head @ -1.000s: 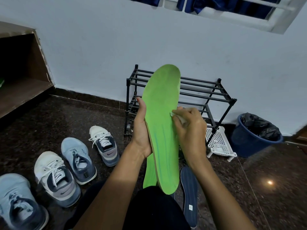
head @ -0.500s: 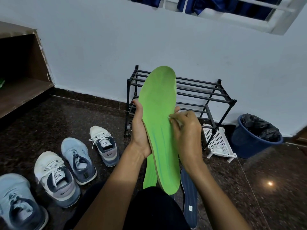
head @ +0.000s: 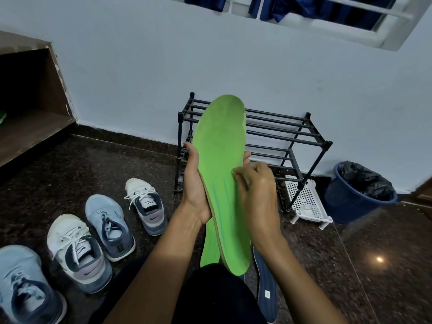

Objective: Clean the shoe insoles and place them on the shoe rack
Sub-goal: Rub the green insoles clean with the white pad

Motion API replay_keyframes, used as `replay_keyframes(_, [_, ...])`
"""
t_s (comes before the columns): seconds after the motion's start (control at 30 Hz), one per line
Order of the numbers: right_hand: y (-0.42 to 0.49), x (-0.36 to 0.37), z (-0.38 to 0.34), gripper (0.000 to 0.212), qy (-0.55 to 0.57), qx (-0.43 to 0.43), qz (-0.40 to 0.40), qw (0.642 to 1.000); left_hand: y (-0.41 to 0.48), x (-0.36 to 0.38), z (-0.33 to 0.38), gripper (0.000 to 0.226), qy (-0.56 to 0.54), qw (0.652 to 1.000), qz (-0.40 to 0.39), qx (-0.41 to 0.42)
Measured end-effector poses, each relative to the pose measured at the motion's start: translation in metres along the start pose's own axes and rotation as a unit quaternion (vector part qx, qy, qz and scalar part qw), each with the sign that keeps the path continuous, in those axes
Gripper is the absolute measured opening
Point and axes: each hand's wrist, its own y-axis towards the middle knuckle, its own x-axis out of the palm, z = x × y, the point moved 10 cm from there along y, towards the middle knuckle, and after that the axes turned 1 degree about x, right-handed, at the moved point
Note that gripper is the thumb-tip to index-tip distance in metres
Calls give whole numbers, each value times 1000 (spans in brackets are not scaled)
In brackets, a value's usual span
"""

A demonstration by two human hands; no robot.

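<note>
My left hand (head: 195, 185) grips a long green insole (head: 219, 164) from behind at its middle, holding it upright in front of me. My right hand (head: 257, 197) presses a small whitish wipe (head: 238, 177) against the insole's right side; the wipe is mostly hidden under the fingers. A second green insole (head: 209, 244) lies on the floor behind the held one. A dark blue insole (head: 265, 284) lies on the floor to the right of my knee. The black metal shoe rack (head: 280, 134) stands against the wall beyond the insole, with bare shelves.
Several sneakers (head: 105, 225) sit on the dark stone floor at the left. A white perforated basket (head: 305, 202) lies beside the rack's right leg. A blue bin with a black liner (head: 357, 192) stands at the right. A wooden shelf unit (head: 30, 108) is at far left.
My right hand with the wipe has slid down and leftward along the insole's surface. The insole has tilted slightly to the left in my left hand.
</note>
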Motion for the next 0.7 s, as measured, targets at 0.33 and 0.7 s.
replay_keyframes(0.33, [5, -3, 8, 14, -12, 7, 9, 1000, 1, 0, -1, 98, 23, 1000, -2, 1])
replay_keyframes(0.7, [-10, -2, -6, 11, -27, -19, -3, 999, 1, 4, 1, 97, -10, 1000, -8, 6])
